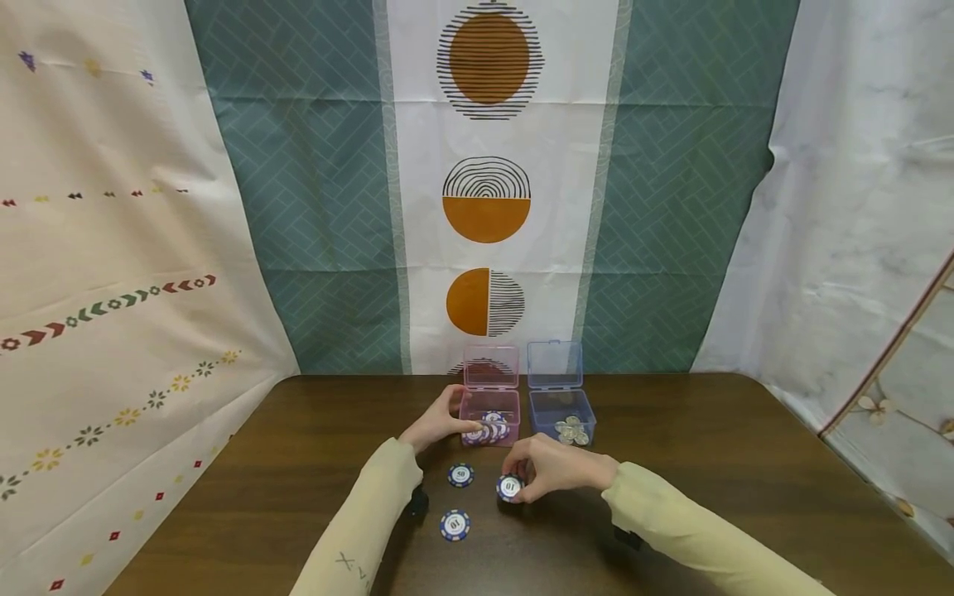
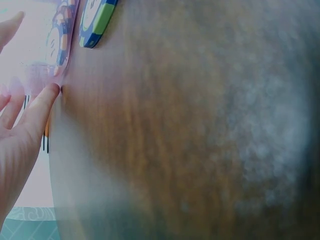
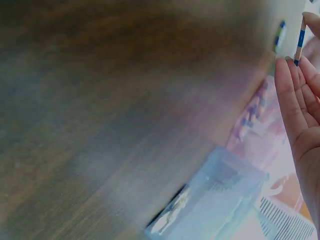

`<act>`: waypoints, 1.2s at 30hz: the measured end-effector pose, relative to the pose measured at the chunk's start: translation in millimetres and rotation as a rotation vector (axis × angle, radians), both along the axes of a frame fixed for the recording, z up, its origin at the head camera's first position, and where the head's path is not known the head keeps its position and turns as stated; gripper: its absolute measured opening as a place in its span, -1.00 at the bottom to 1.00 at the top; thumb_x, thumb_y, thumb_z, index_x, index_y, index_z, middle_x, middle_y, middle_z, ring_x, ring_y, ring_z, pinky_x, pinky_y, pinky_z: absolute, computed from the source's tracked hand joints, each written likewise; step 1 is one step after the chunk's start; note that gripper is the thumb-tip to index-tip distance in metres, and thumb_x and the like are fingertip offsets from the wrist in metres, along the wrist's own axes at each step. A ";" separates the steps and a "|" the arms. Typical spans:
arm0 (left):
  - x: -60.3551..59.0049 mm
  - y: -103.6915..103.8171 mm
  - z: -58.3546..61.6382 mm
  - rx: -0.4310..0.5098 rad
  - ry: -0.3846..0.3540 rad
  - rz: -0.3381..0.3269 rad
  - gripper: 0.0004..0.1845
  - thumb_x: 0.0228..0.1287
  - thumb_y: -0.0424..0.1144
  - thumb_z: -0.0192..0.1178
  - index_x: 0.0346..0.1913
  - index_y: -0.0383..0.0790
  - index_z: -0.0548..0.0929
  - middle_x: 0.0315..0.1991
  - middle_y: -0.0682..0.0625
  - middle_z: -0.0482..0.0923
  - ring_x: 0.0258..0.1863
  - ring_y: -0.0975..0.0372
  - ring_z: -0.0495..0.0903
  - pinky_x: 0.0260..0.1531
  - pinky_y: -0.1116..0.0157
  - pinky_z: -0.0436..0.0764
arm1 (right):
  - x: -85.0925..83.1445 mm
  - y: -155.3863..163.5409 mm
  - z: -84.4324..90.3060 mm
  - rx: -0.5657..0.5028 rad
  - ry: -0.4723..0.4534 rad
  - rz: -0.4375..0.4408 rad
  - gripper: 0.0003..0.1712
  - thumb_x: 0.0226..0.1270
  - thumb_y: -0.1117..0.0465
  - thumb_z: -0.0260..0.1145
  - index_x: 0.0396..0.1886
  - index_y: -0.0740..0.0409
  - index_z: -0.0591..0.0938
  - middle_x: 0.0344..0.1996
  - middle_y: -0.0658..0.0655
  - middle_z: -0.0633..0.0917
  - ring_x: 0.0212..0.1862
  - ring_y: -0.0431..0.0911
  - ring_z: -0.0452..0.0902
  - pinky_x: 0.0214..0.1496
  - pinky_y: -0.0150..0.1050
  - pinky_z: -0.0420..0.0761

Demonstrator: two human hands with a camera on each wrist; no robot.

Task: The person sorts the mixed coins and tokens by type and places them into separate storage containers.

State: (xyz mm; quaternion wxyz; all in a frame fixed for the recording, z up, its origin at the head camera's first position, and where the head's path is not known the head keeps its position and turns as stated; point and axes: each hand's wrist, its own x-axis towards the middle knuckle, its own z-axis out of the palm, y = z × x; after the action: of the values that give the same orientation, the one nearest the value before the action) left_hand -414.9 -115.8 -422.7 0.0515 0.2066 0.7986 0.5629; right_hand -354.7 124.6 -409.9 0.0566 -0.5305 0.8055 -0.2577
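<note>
My right hand (image 1: pixel 547 465) pinches a blue-and-white poker chip (image 1: pixel 510 487) marked 10, just above the table; the right wrist view shows this chip (image 3: pixel 300 41) edge-on between thumb and fingertips. With thumb at the front and fingers along the left side, my left hand (image 1: pixel 438 420) holds the open pink plastic box (image 1: pixel 510 403). Several blue-edged chips (image 1: pixel 493 424) lie inside that box. On the table, a chip marked 50 (image 1: pixel 460 475) lies near the left hand, its edge green in the left wrist view. Another chip (image 1: pixel 455 525) marked 10 lies closer to me.
An open blue plastic box (image 1: pixel 540 411) stands right beside the pink one, with several silvery coin-like pieces (image 1: pixel 572 431) in it. Both lids stand raised at the back. Behind the brown wooden table (image 1: pixel 671 447) hangs a patterned curtain (image 1: pixel 484 248).
</note>
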 end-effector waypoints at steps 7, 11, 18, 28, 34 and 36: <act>12.9 1.4 11.6 -0.018 0.000 -0.010 -0.27 0.03 -0.36 0.31 0.21 -0.45 0.13 0.18 -0.36 0.18 0.17 -0.18 0.18 0.07 -0.07 0.20 | -4.1 4.7 3.5 -0.045 -0.036 -0.065 -0.70 -0.01 0.20 0.43 -0.23 0.15 0.61 -0.37 -0.08 0.58 -0.43 -0.22 0.51 -0.41 -0.43 0.52; 5.0 0.9 1.2 -0.029 -0.009 0.010 -0.25 0.02 -0.30 0.34 0.22 -0.37 0.15 0.18 -0.31 0.20 0.16 -0.15 0.20 0.07 -0.09 0.20 | -6.6 6.1 4.4 -0.072 -0.045 -0.093 -0.69 -0.01 0.18 0.44 -0.24 0.14 0.60 -0.39 -0.08 0.58 -0.44 -0.25 0.50 -0.42 -0.41 0.53; -11.6 -1.2 -16.0 -0.009 0.016 0.034 -0.26 -0.02 -0.29 0.37 0.19 -0.31 0.19 0.16 -0.24 0.24 0.15 -0.11 0.24 0.07 -0.06 0.23 | -10.9 3.0 17.9 -0.160 -0.015 -0.131 -0.69 -0.03 0.21 0.44 -0.26 0.19 0.61 -0.42 -0.02 0.58 -0.44 -0.21 0.51 -0.41 -0.39 0.54; -14.1 -1.1 -17.8 -0.040 0.023 0.053 -0.24 -0.05 -0.20 0.40 0.18 -0.24 0.20 0.16 -0.20 0.24 0.14 -0.08 0.26 0.05 -0.05 0.25 | -18.7 -7.3 37.2 -0.253 0.117 -0.164 -0.69 -0.02 0.23 0.43 -0.25 0.23 0.60 -0.45 -0.01 0.58 -0.46 -0.16 0.51 -0.42 -0.38 0.54; -13.6 -0.5 -17.1 -0.045 0.014 0.052 -0.24 -0.05 -0.20 0.39 0.19 -0.25 0.19 0.17 -0.20 0.23 0.15 -0.08 0.26 0.05 -0.05 0.26 | -23.3 -11.8 44.6 -0.274 0.160 -0.173 -0.71 -0.02 0.27 0.42 -0.26 0.25 0.60 -0.45 0.01 0.59 -0.47 -0.23 0.50 -0.41 -0.37 0.54; -13.9 -0.4 -17.3 -0.033 0.012 0.047 -0.23 -0.05 -0.21 0.39 0.19 -0.27 0.19 0.17 -0.22 0.22 0.15 -0.09 0.25 0.05 -0.05 0.25 | -24.9 -13.4 47.8 -0.279 0.168 -0.186 -0.70 -0.03 0.28 0.43 -0.25 0.27 0.60 -0.45 0.03 0.59 -0.47 -0.24 0.49 -0.40 -0.37 0.55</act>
State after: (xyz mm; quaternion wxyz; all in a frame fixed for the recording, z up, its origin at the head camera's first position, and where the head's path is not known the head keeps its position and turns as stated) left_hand -428.8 -116.2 -440.0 0.0370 0.1903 0.8127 0.5494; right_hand -379.6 111.2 -362.0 -0.1090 -0.4761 0.8094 -0.3261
